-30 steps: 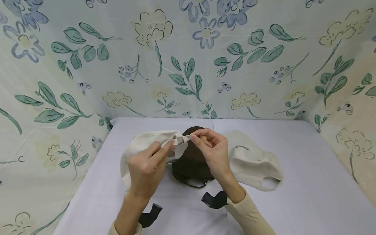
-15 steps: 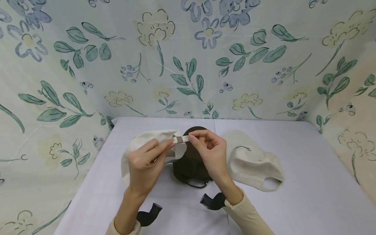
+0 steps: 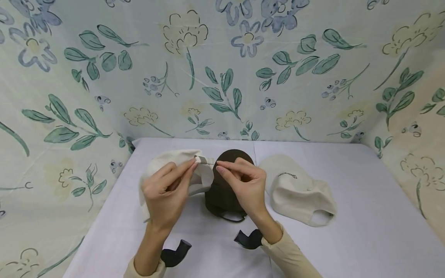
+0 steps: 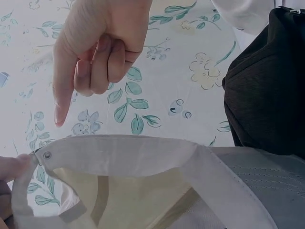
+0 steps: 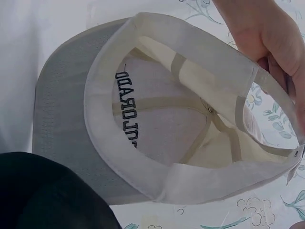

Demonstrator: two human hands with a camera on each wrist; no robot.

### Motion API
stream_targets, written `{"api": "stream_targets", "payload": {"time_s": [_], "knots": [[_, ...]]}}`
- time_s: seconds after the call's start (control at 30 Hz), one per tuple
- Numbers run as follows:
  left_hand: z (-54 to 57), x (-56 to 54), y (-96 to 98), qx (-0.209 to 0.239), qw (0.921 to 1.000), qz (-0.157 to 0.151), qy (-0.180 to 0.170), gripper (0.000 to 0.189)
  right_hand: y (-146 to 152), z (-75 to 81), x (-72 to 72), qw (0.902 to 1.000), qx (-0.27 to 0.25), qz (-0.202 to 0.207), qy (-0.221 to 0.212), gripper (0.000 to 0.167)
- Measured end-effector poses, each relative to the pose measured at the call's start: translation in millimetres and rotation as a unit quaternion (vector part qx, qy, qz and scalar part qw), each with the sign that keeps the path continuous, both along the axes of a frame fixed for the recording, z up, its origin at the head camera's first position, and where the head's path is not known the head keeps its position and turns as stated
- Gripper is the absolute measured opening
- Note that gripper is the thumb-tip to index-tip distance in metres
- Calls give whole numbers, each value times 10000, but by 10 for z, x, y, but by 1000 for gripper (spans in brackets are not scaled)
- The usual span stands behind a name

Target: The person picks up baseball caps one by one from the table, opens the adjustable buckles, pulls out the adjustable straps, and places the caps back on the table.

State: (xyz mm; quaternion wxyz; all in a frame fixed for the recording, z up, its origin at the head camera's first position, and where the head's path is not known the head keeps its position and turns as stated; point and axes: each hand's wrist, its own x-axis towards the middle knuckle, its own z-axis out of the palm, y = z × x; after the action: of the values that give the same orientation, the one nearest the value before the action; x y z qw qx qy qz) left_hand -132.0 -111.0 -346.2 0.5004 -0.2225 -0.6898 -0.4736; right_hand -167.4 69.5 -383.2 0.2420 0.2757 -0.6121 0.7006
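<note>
My left hand (image 3: 165, 199) pinches the back strap (image 3: 205, 160) of a white baseball cap (image 3: 174, 156), holding the cap off the table at the left. The strap bears a greyish section. In the right wrist view the inside of this cap (image 5: 128, 167) shows, with reversed dark lettering at the front and a metal eyelet by the strap. My right hand (image 3: 247, 185) is just right of the strap's end, holding nothing. Seen from the left wrist, that hand (image 4: 102, 52) has its index finger extended, apart from the cap, and its other visible fingers curled.
Behind my right hand lies a dark brown cap (image 3: 224, 197) on the white-covered table (image 3: 365, 200). To its right rests a second off-white cap (image 3: 302, 193) with small dark stitching. Black curved pieces (image 3: 176, 253) sit at both wrists. Floral cloth (image 3: 222, 77) hangs behind.
My right fingers have come off the strap's end that they were pinching. My left hand and the white cap have shifted a little to the left. The other two caps stay put.
</note>
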Motion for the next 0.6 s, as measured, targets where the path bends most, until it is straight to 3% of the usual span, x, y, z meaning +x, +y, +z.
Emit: {"api": "stream_targets", "payload": {"time_s": [0.23,0.6], "knots": [[27,10,-48,652,9976,174,135,22,-89,-53,37,9997,88,-40,227,21],[55,39,-46,920,9956,167,107,21,-246,-144,38,9988,9,-174,448,21]]}}
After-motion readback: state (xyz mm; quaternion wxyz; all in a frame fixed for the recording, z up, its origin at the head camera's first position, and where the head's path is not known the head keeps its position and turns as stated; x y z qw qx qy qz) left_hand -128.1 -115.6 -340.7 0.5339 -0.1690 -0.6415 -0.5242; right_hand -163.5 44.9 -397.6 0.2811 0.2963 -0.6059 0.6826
